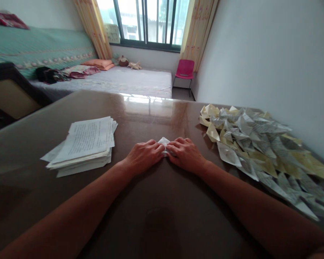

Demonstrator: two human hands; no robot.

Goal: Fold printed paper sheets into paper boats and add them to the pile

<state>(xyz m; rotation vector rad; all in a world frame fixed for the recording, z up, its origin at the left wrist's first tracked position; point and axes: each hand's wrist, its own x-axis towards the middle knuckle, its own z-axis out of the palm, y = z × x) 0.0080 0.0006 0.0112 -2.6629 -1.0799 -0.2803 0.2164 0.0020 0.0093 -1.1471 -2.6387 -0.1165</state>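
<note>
Press the small, white, folded paper piece evenly against the glossy brown tabletop, edges aligned; it lies mid-table, between your hands; your bare left hand and bare right hand, fingers part-curled, touch its left and right sides; pinched underneath or not, cannot tell.

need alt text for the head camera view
A person's left hand and right hand both touch a small folded white paper on a glossy brown table. A stack of paper sheets lies to the left, many folded paper boats to the right. Behind are a bed, pink chair and window.
</note>
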